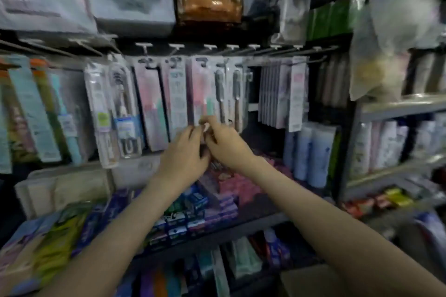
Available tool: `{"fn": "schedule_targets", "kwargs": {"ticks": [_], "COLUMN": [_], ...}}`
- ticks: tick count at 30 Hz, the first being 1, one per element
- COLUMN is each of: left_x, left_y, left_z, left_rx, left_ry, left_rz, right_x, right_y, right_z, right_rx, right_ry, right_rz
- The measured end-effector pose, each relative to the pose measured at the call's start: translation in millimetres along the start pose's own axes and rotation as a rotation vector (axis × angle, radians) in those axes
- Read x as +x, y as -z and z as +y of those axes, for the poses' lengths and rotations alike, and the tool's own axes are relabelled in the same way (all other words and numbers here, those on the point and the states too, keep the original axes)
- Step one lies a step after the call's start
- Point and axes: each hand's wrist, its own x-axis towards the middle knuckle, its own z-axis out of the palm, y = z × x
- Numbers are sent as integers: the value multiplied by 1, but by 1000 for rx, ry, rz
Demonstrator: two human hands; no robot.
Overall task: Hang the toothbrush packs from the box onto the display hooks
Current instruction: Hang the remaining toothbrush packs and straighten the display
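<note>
Your two hands meet right in the middle of the display, just under the hanging row. Your right hand [226,147] is up at the bottom edge of a toothbrush pack [202,89], the one with the pink and green brushes, with thumb and forefinger curled in a pinch on its lower end. Your left hand [184,152] is pressed in beside it, knuckles touching the right hand and fingers curled. The picture is smeared, so I cannot tell whether the left actually grips the pack or only crowds against it.

The pack hangs upright among its neighbours, with its top up at the display hooks [284,52], a line of metal prongs with white tags running across the rack. More packs hang on either side, and a tight bunch hangs to the right.

Below your wrists, stacked small cartons [193,210] sit on the shelf. Pale blue tubes [311,152] stand upright to the right. Low on the right, a corner of a brown box [304,281] shows, too blurred to tell what it holds.
</note>
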Motion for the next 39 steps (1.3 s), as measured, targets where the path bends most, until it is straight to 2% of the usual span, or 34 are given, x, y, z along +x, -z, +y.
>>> {"fn": "schedule_targets", "kwargs": {"ticks": [5, 9, 15, 20, 22, 26, 33, 39], "left_x": [-18, -44, -77, -100, -97, -54, 47, 115], "left_y": [-64, -121, -207, -250, -250, -226, -168, -146], "left_z": [74, 137, 217, 242, 240, 227, 182, 149], "left_rx": [-88, -107, -121, -108, -89, -28, 101, 51], "left_ry": [-39, -34, 74, 198, 215, 180, 76, -43], "left_rz": [-87, -185, -388, -500, -459, -298, 169, 247], "right_x": [-74, -139, -227, -266, -265, -227, -111, -14], "right_y": [47, 76, 118, 124, 122, 122, 125, 124], "right_z": [72, 137, 229, 273, 279, 277, 243, 231], "right_rx": [-59, -83, -71, -56, -30, 65, 170, 125], "right_ry": [-73, -151, -303, -381, -383, -336, -214, -261], "right_rz": [-5, -90, -249, -334, -327, -208, 102, 320]}}
